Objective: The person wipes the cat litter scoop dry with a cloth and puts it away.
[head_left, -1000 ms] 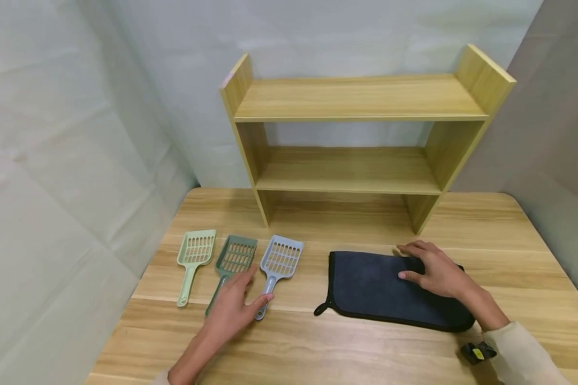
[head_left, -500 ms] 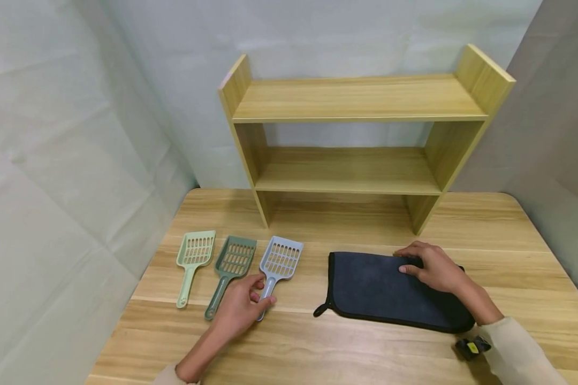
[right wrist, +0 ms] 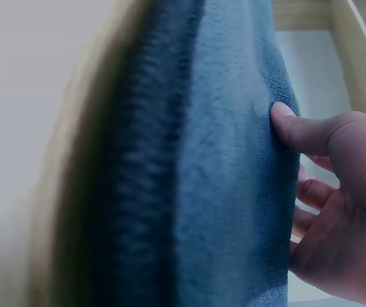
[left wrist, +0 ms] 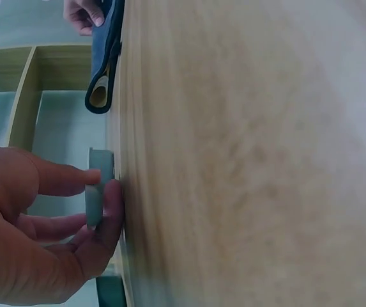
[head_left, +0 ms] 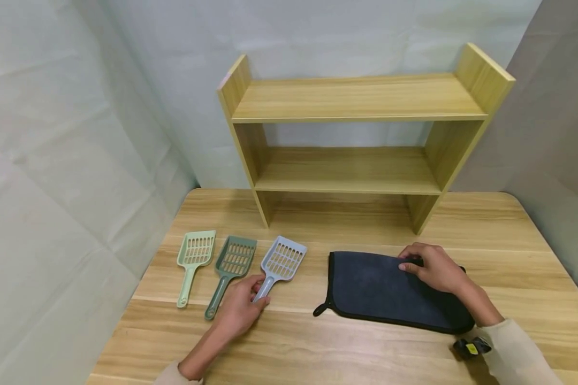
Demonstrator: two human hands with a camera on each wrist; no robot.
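A staged recording set rather than a lived-in room: pale fabric sheets (head_left: 77, 133) hang as a backdrop across the left and top of the frame, creased and draped down to the wood-grain counter (head_left: 347, 342). At centre stands a bare two-tier shelf (head_left: 356, 133) with nothing on it. Three scoops (head_left: 233, 262) lie in a neat row at lower left and a folded dark cloth (head_left: 371, 289) at lower right, laid out like props, with no household clutter around them.
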